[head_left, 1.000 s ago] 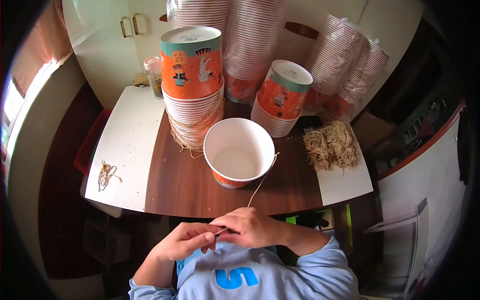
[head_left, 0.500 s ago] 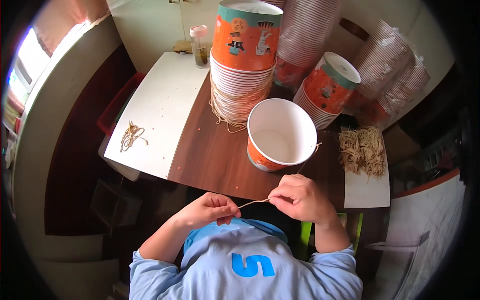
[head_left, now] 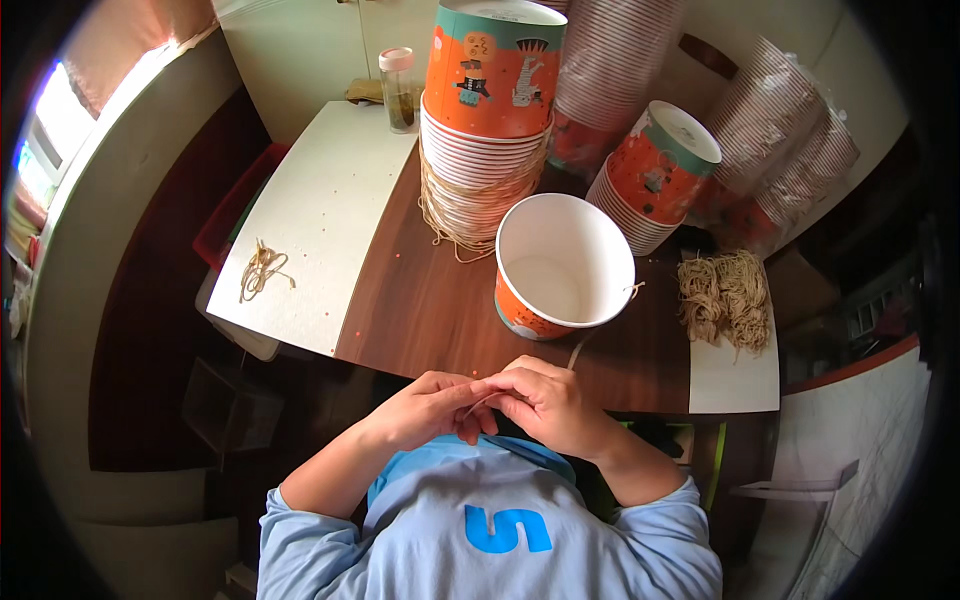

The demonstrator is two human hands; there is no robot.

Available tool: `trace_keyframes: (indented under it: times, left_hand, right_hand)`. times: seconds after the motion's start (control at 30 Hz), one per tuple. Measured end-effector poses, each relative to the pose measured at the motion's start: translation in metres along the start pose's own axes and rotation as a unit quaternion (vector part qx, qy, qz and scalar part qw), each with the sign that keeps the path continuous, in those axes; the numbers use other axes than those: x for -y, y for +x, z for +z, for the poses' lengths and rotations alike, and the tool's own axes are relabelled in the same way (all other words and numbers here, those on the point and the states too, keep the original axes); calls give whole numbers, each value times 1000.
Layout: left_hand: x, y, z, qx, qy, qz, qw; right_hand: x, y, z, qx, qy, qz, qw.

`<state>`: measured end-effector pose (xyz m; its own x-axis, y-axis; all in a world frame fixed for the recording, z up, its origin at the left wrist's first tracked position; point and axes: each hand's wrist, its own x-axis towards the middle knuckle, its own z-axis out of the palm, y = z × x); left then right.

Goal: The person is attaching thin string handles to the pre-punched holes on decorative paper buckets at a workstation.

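My left hand point(head_left: 428, 408) and my right hand point(head_left: 548, 400) meet at the near edge of the table, fingers pinched together on a thin beige cord point(head_left: 484, 402). A piece of the cord shows between the fingertips; its end is hidden by them. Just beyond my right hand, an open orange paper bucket point(head_left: 530, 312) with a white inside stands upright. Cord comes out through its right side near the rim, and a strand runs from below it toward my right hand.
Behind the bucket rises a tall upside-down stack of paper buckets point(head_left: 490, 85), cord draped round it. A shorter stack point(head_left: 655, 165) and plastic-wrapped stacks point(head_left: 765, 130) stand right. Cord bundles point(head_left: 725, 300) lie at the right, a small cord tangle point(head_left: 262, 270) left, near a lidded bottle point(head_left: 399, 95).
My right hand has moved left to meet my left hand. The cord stretched between them is now mostly covered by fingers. The bucket stays in place.
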<state>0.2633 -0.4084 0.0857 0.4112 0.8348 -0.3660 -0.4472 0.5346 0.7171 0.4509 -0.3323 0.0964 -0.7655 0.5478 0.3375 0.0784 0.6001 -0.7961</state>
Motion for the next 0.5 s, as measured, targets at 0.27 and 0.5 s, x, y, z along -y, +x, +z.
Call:
trace_keyframes:
  times: [0.27,0.5]
  left_hand:
    - [8,-4,-13,-30,20,0,999]
    - [2,-6,-2,-67,136,75,986]
  right_hand:
    - [0,3,-14,-46,-19,13,999]
    - [3,-1,-16,-24,27,63,997]
